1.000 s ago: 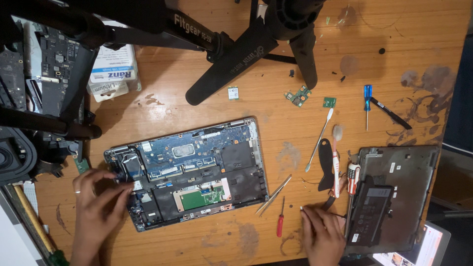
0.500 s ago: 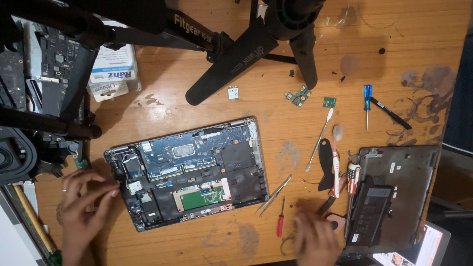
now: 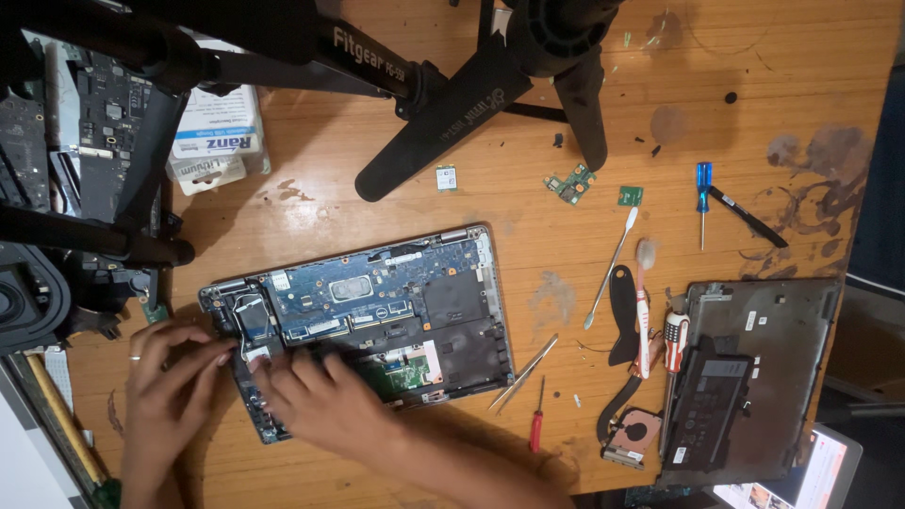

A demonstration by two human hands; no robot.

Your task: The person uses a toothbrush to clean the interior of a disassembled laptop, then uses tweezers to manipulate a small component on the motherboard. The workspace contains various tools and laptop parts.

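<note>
Left hand (image 3: 170, 377): fingers spread and slightly curled, tips pressed at the left end of the opened laptop (image 3: 363, 325); grasping nothing that shows.
Right hand (image 3: 325, 401): reaching across from the lower right, fingers bent down onto the lower-left part of the board; whether a small part is pinched under the fingertips cannot be told.
Work piece: laptop lying base-up near the front-left of the wooden tabletop (image 3: 452, 132), circuit board fully exposed, battery bay dark and vacant.
Done, as judged: bottom cover (image 3: 797, 372) off and lying at the front-right corner; black battery (image 3: 709, 401) out and resting on that cover; cooling fan (image 3: 627, 435) out, just left of the cover near the front edge.
Left, as judged: main board seated in the shell; both hands engaged at its left end, so strip-down roughly midway.
Tools: tweezers (image 3: 523, 374) and red screwdriver (image 3: 535, 424) just right of the laptop; white spudger (image 3: 611, 267) and toothbrush (image 3: 643, 302) between laptop and cover; blue screwdriver (image 3: 703, 200) towards the right edge.
Loose parts: small green boards (image 3: 572, 182) mid-table, towards the far edge.
Overhead: black tripod legs (image 3: 443, 113) across the far half.
</note>
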